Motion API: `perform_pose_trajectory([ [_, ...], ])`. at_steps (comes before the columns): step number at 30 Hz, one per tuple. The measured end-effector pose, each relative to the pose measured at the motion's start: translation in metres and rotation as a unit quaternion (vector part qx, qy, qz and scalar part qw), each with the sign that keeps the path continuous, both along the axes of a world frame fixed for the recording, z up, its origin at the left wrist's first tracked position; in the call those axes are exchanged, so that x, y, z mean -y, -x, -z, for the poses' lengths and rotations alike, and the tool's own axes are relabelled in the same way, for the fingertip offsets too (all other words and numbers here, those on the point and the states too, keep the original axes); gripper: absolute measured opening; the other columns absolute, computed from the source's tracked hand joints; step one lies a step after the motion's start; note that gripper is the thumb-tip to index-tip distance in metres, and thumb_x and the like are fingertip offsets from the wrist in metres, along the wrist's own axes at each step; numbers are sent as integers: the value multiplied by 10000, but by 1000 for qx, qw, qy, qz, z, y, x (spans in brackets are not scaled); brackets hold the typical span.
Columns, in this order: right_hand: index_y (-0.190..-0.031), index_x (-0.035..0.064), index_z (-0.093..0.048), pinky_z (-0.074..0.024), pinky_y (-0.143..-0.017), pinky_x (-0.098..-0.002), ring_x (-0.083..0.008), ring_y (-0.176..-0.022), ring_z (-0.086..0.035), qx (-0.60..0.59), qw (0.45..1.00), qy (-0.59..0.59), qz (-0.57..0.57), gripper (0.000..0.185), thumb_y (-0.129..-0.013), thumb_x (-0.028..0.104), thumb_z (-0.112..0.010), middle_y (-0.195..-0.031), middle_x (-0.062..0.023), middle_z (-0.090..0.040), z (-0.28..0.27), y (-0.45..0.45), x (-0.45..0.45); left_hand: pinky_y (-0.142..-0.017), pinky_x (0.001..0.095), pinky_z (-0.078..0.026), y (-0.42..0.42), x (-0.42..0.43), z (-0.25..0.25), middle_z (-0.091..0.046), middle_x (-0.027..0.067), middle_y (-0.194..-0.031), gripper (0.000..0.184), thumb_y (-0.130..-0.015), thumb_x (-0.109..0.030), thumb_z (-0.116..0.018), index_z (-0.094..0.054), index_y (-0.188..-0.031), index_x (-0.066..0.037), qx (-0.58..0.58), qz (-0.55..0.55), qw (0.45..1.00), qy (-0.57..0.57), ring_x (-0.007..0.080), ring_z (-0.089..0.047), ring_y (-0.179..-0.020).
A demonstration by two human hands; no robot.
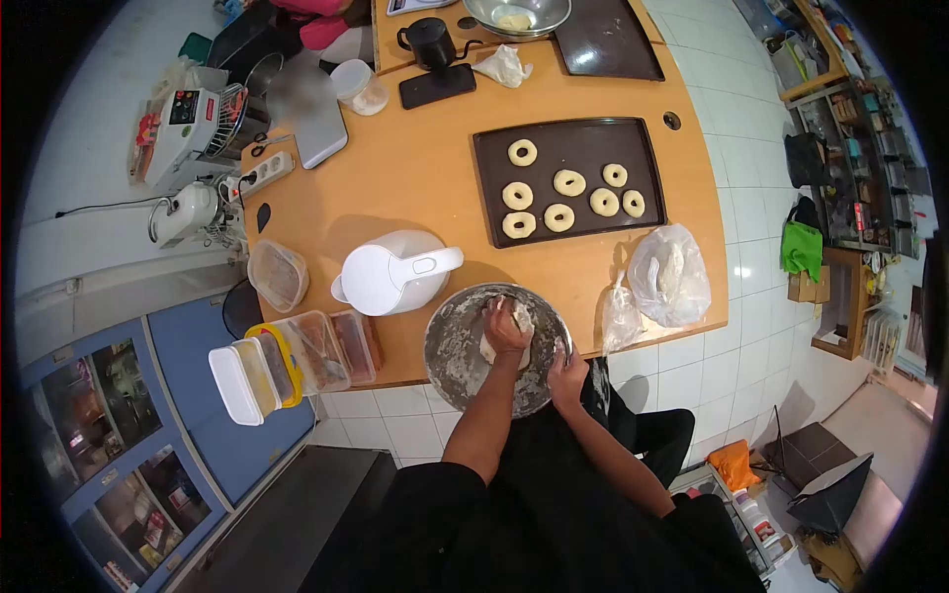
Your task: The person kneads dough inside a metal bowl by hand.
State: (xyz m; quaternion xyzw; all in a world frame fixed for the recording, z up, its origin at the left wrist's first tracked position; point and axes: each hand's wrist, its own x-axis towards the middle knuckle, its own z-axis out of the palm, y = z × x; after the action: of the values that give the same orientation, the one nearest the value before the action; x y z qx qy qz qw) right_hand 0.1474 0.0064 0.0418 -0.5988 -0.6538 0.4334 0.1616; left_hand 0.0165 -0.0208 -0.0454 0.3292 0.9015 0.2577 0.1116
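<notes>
Dough (524,316), 1 lump, pale; loc.: inside mixing bowl (447,341), at near table (415,212) edge, under L. hand (506,331). Bowl wall smeared w/ pale residue.

Step (judged): handling dough in bowl, prob. kneading or gathering. Next move calls for firm L. contact w/ dough & bowl kept steady by R. hand (567,379).

Fingers, L.: bent down onto dough, tips partly hidden; spread or closed, can't tell. Fingers, R.: drawn in narrow on bowl rim, right side.

Containers:
- Dark tray (588,143), beyond bowl & to right: 8 dough rings (569,183), laid flat, apart or nearly touching.
- White kettle (381,277), just left of bowl: lid on, contents n/v.
- Metal bowl (542,18), far edge: pale lump inside.
- Round tub (359,89), far left: pale contents, type unclear.
- Open tub (279,277), left of kettle: contents unclear.
- Stacked clear tubs (318,351), near-left edge: contents unclear.
- Lg. plastic bag (670,275), near-right corner: pale matter inside, n/i.
- Sm. plastic bag (621,316), beside lg. one: contents unclear.
- Black pot w/ thin spout (431,44), beside phone (437,87): contents n/v.
</notes>
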Motion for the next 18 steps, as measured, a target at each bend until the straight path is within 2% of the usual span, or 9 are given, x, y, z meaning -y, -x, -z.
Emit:
perform_pose_trajectory([
  [3,-1052,-49,-619,-489,-633,-419,-427,-743,-638,-66,998,-13,16,215,-914,96,-541,-788,-267,-634,-1,2,0,-938,479,-423,1,1,23,-614,198,-990,376,-762,-254,-632,-597,-1048,-15,71,-108,982,-137,385,-562,-1009],
  [4,-1054,-51,-616,-485,-629,-407,-393,-719,-642,-68,997,-41,16,214,-918,95,-538,-789,-257,-638,2,0,1,-893,473,-441,1,7,40,-618,202,-950,302,-813,-223,-583,-602,-1007,8,147,-154,963,-168,388,-574,-948],
  [5,-1057,-52,-613,-481,-626,-395,-360,-695,-645,-72,995,-69,14,213,-923,93,-535,-789,-248,-642,9,0,3,-847,467,-459,0,13,56,-622,206,-909,255,-863,-192,-533,-606,-965,30,216,-204,933,-201,392,-585,-887],
  [6,-1059,-54,-610,-477,-622,-383,-327,-670,-649,-79,992,-97,13,212,-927,92,-532,-789,-239,-647,13,1,3,-824,458,-466,5,-1,26,-624,205,-887,241,-877,-177,-519,-611,-928,40,313,-313,844,-301,391,-590,-859],
  [9,-1075,-56,-601,-490,-677,-404,-382,-760,-656,-40,999,-24,21,232,-918,105,-544,-826,-263,-646,0,2,3,-787,430,-483,26,-1,-19,-650,201,-902,247,-875,-150,-525,-596,-1039,20,354,-193,869,-287,392,-612,-846],
  [11,-1079,-53,-598,-490,-711,-425,-427,-838,-635,-34,999,-18,30,234,-903,91,-543,-868,-277,-641,-6,5,1,-763,412,-495,33,8,-33,-666,198,-912,282,-874,-132,-529,-587,-1112,7,297,-60,937,-172,393,-626,-837],
  [12,-1081,-52,-596,-490,-728,-436,-450,-877,-625,-30,999,-15,36,235,-896,84,-542,-889,-284,-638,-8,6,1,-922,430,-444,33,12,-40,-642,192,-1104,439,-829,-143,-578,-532,-1258,-59,246,21,965,-84,404,-570,-1056],
  [15,-1094,-55,-586,-488,-747,-438,-461,-909,-611,-37,998,-35,37,245,-885,64,-537,-903,-291,-632,-14,11,4,-968,432,-422,17,26,-66,-545,179,-1280,446,-819,-140,-566,-549,-1262,-101,38,153,988,-2,389,-523,-1143],
  [18,-1099,-54,-584,-487,-751,-435,-465,-912,-609,-50,997,-46,46,251,-874,42,-529,-899,-294,-631,-11,10,1,-1012,465,-393,2,41,-72,-545,204,-1284,532,-799,-148,-570,-498,-1323,-97,10,164,986,5,396,-508,-1174],
])
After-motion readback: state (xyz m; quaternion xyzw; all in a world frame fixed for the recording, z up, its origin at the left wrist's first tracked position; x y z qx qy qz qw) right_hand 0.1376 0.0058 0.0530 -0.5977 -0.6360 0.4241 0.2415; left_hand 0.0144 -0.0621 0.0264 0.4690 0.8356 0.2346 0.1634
